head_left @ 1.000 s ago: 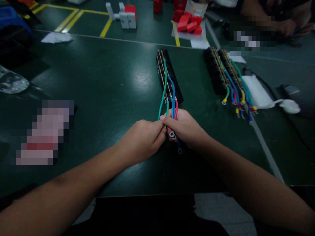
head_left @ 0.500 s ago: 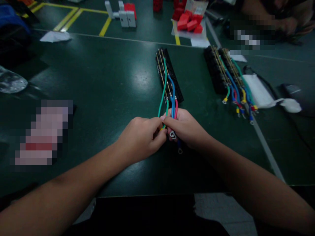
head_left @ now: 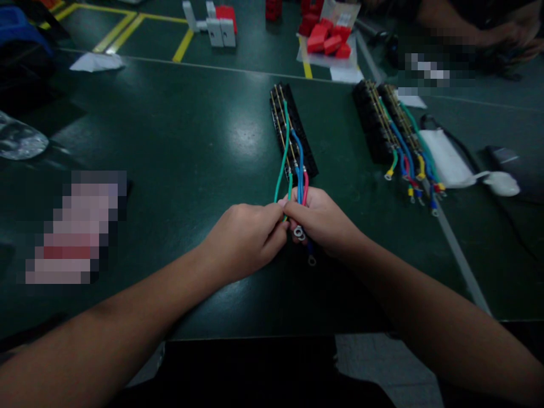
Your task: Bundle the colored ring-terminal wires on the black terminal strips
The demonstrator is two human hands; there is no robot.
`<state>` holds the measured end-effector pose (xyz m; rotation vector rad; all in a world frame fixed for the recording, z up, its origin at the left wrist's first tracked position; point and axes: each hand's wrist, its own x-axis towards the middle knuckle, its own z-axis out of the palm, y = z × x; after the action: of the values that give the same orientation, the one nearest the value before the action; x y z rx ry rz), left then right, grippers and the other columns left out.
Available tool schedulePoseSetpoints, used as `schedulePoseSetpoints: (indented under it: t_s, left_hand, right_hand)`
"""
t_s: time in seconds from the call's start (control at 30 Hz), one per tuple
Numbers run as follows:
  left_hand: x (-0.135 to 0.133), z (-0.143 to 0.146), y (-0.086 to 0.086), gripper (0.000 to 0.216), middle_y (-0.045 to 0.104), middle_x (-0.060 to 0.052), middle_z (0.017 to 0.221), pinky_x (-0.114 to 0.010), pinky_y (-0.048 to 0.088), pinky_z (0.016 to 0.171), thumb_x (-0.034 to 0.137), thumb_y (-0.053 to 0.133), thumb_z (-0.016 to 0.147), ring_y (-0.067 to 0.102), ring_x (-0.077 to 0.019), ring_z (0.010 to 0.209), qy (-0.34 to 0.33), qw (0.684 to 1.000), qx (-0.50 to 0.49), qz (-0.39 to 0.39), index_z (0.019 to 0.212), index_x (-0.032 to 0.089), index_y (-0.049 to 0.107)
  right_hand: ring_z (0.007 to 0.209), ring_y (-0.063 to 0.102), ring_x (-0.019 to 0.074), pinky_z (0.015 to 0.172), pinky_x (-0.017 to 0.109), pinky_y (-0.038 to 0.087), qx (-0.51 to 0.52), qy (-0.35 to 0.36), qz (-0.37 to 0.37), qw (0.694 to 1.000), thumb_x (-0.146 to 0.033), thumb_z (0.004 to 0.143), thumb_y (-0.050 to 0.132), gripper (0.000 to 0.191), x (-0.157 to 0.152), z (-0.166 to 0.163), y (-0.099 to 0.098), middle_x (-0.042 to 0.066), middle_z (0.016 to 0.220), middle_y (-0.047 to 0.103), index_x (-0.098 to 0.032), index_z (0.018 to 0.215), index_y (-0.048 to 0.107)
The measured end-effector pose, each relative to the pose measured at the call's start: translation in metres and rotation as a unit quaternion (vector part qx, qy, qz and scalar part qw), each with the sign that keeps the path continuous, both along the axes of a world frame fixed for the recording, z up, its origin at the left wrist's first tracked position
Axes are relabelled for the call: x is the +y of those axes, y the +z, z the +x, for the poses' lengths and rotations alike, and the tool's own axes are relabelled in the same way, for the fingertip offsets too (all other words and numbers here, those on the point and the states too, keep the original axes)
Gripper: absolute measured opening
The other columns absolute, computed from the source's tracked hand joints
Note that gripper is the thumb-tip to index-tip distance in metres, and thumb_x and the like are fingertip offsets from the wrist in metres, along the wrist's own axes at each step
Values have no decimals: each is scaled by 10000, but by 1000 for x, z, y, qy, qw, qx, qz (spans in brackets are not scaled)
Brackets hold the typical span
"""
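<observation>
A black terminal block [head_left: 304,139] with brass-coloured strips lies on the green table in front of me. Green, blue and red wires run from it toward my hands. My left hand [head_left: 255,232] is closed, its thumb and finger pinching the ends of the green wires [head_left: 281,164]. Pressed against it, my right hand [head_left: 325,218] is closed around the blue wires [head_left: 300,156] and the red wire [head_left: 305,184]. Bare ring lugs [head_left: 298,231] stick out below my right fingers. The tips of the green wires are hidden in my left fingers.
Two similar wired blocks [head_left: 369,122] lie to the right, beside a white pouch-like thing [head_left: 448,156]. Red parts [head_left: 325,39] on a plastic bag and grey-white blocks [head_left: 221,33] stand at the back. A crumpled clear plastic thing [head_left: 21,139] is at left. Another person's hands [head_left: 510,37] are far right.
My left finger and thumb have closed further over the green wire ends, covering the yellow sleeve that showed before. My right hand and the block stay nearly still.
</observation>
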<state>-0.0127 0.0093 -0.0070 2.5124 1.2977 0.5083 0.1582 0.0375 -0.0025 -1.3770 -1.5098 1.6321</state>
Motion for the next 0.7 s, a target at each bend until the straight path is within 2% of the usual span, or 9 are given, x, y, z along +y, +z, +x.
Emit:
schedulePoseSetpoints:
  t_s: [0.27, 0.53, 0.7]
  left_hand:
    - [0, 1, 1, 286, 659, -33, 652, -295, 373, 557, 270, 412, 1007, 591, -165, 562, 1, 1000, 31, -7, 862, 159, 632]
    - [-1, -1, 0, 216, 653, 4, 621, -261, 356, 524, 325, 559, 927, 557, -126, 504, 30, 999, -37, -7, 760, 191, 590]
    - [-2, -1, 0, 226, 651, -2, 620, -272, 355, 524, 309, 542, 940, 561, -134, 508, 24, 999, -26, 5, 755, 191, 592]
  right_hand:
    - [391, 472, 70, 388, 181, 386, 10, 4, -6, 1000, -199, 986, 549, 302, 0, 0, -1, -48, 508, 511, -180, 686, 525]
    - [382, 481, 82, 371, 183, 383, -8, -13, -3, 1000, -178, 967, 567, 270, 1, -1, 1, -49, 493, 521, -188, 701, 523]
    - [386, 494, 84, 376, 183, 396, -9, -13, -9, 1000, -166, 971, 568, 282, 0, -1, 3, -45, 491, 527, -185, 694, 522]
